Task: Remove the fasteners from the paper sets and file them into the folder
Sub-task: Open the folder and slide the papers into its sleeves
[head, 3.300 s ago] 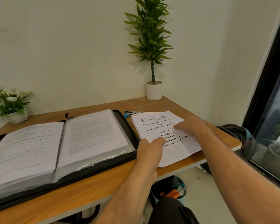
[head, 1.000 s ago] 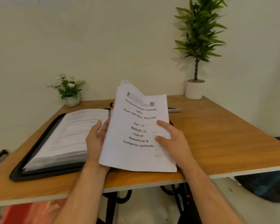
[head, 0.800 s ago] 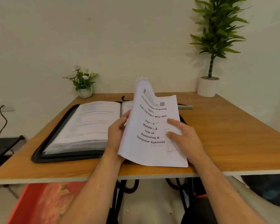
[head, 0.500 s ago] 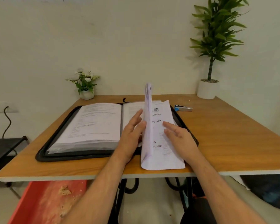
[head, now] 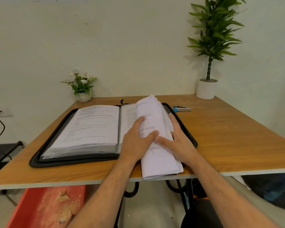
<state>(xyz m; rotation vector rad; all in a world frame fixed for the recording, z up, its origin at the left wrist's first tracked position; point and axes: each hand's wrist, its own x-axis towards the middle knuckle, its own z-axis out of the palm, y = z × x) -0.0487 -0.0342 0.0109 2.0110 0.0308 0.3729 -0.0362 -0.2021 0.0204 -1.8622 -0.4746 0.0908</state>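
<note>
Both hands lie flat on the paper set (head: 156,155), left hand (head: 136,142) pressing its top page, right hand (head: 181,142) along its right edge, long axis running from the tabletop's (head: 237,137) near edge toward the open folder (head: 95,129).

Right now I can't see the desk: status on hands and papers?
Left hand flat on paper set. Right hand flat along its right edge. Set overlaps open folder. Stapler beyond, not in the way.

wooden table (head: 229,145) | on it: open black folder (head: 39,159), blue stapler (head: 182,109), flower pot (head: 83,96), potted plant (head: 206,89)
</note>
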